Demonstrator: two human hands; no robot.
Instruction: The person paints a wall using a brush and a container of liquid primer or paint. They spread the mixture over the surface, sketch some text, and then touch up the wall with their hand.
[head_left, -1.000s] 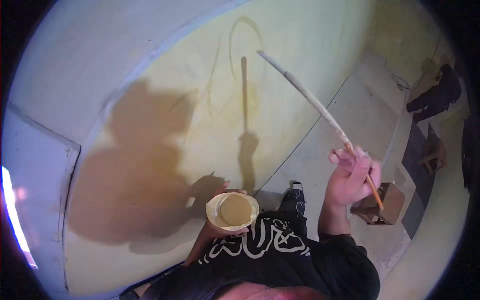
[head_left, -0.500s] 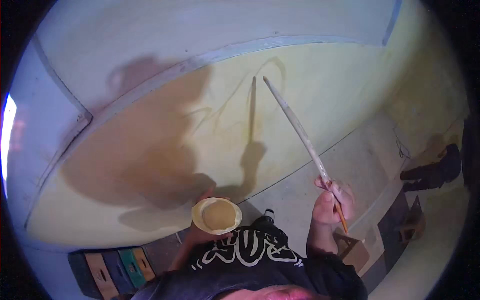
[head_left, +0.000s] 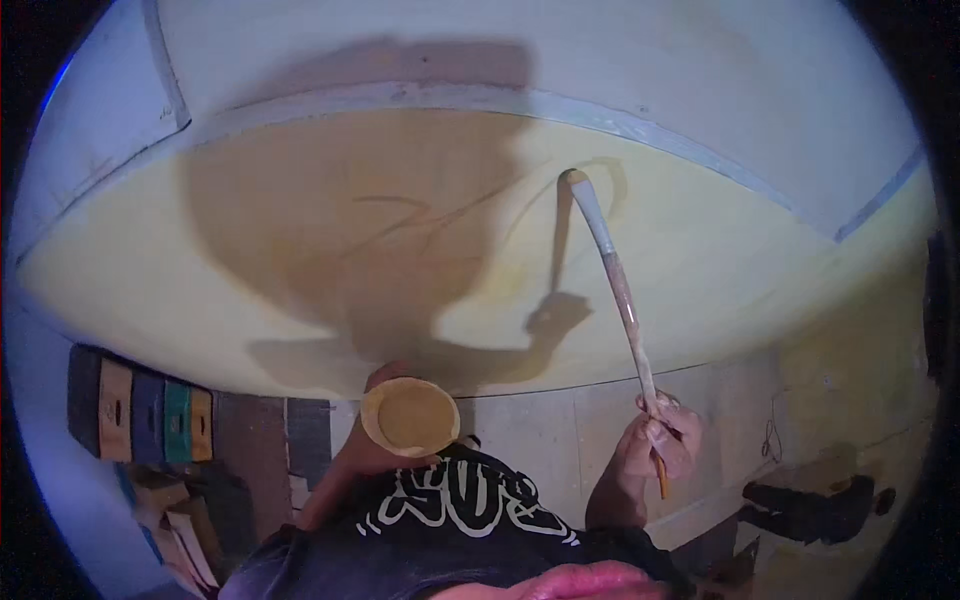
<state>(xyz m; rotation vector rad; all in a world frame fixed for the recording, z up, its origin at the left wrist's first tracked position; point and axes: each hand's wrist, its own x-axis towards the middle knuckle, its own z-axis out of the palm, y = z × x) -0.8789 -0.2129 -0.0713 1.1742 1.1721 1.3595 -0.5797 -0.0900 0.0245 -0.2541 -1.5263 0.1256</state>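
My left hand (head_left: 364,448) is wrapped round a small cup (head_left: 452,402) of tan paint (head_left: 412,416), held in front of my shirt. In my right hand (head_left: 670,438) is a long paintbrush (head_left: 622,290), gripped low on its handle, with the orange end sticking out beneath my fingers. The brush's tan-coated tip meets or nearly meets the pale yellow wall (head_left: 720,240), beside a faint curved stroke (head_left: 618,190). More thin dark strokes (head_left: 440,218) run leftward across the yellow, partly under my shadow.
A pale grey raised border (head_left: 620,128) edges the yellow area, with a whitish panel above. Coloured crates (head_left: 150,405) stand at the left, above wooden pieces (head_left: 190,520). A person in dark clothes (head_left: 815,505) is at the lower right, near a cable (head_left: 770,440).
The view has turned, so the wall and crates sit differently. The brush tip has come to its shadow at the wall, where a gap showed before. Both hands keep their holds.
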